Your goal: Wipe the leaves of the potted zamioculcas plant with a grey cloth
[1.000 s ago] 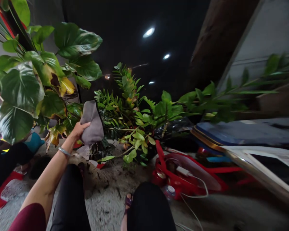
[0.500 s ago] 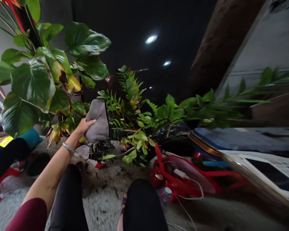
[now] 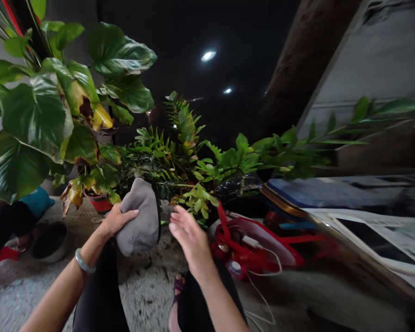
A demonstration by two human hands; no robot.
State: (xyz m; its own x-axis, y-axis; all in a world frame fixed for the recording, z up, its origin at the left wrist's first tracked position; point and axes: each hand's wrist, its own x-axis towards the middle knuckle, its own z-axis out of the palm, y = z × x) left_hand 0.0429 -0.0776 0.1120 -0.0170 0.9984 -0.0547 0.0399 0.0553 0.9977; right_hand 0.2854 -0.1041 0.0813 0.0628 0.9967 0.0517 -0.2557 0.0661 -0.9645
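Observation:
A grey cloth [image 3: 138,221] with a dark edge hangs bunched in front of the plants, above my knees. My left hand [image 3: 119,219] grips it from the left side, thumb on top, a pale bangle on the wrist. To the right of the cloth, my right hand [image 3: 188,237] is raised with fingers extended and nothing in it; a gap separates it from the cloth. Just behind both hands are green leafy plants [image 3: 200,198], and a red pot [image 3: 98,202] stands behind my left hand.
A red bag [image 3: 259,249] with a white cable sits on the floor to my right. Further right, a white tablet-like device [image 3: 380,240] lies on papers. At left stand a dark bowl [image 3: 50,242] and a large-leafed plant [image 3: 38,120]; another person's leg shows there.
My left hand has brought the grey cloth down and closer to me. My right hand has come into view beside it. The view has shifted slightly to the right.

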